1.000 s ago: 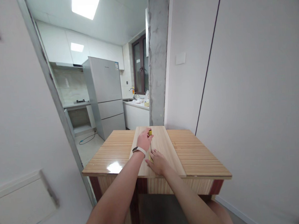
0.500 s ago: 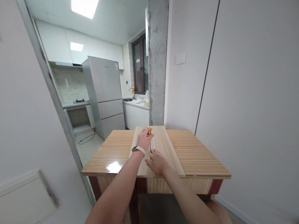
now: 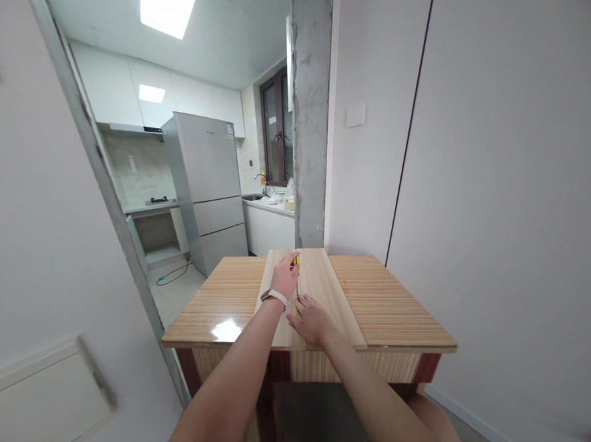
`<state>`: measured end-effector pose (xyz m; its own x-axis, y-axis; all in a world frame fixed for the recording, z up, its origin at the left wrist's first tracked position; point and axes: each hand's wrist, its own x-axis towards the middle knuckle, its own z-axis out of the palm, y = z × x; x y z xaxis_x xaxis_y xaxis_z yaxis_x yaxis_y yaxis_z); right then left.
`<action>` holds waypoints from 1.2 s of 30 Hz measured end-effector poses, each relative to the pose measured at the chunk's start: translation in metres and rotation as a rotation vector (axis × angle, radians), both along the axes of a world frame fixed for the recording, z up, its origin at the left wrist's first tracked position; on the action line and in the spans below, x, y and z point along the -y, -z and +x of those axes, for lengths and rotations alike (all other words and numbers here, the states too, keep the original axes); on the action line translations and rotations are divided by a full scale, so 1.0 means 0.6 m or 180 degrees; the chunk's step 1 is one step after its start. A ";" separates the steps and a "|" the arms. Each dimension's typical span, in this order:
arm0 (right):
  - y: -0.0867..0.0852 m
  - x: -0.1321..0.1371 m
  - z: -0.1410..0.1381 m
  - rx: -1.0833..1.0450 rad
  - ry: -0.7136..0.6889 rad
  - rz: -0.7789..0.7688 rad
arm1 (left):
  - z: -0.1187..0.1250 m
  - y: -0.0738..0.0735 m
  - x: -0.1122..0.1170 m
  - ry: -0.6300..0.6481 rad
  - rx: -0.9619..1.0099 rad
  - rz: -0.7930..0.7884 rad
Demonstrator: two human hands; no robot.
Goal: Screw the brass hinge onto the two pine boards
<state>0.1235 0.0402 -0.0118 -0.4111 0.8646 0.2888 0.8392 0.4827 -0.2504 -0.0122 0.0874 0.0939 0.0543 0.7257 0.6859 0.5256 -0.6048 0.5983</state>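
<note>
A pale wooden board (image 3: 324, 292) lies lengthwise on a striped wooden table (image 3: 390, 302). My left hand (image 3: 285, 275), with a white band on its wrist, is closed round a yellow tape measure (image 3: 295, 262) near the board's far end. A thin tape blade runs back along the board to my right hand (image 3: 312, 318), which presses flat on the board over the blade's near end, fingers together. Most of the tape measure's case is hidden by my left hand.
A grey concrete pillar (image 3: 311, 113) rises just behind the table. A white wall (image 3: 497, 168) stands close on the right. Through the doorway at left are a grey fridge (image 3: 208, 186), a counter with a sink (image 3: 269, 202) and a cable on the floor (image 3: 171, 275).
</note>
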 end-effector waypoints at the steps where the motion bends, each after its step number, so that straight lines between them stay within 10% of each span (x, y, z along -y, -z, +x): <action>1: 0.001 -0.001 0.000 0.0007 0.0011 -0.0011 | 0.000 0.000 0.001 -0.0002 0.0005 0.0004; 36: -0.010 0.007 -0.001 -0.0027 0.0034 -0.0100 | 0.010 -0.015 0.013 0.0016 -0.0049 -0.0045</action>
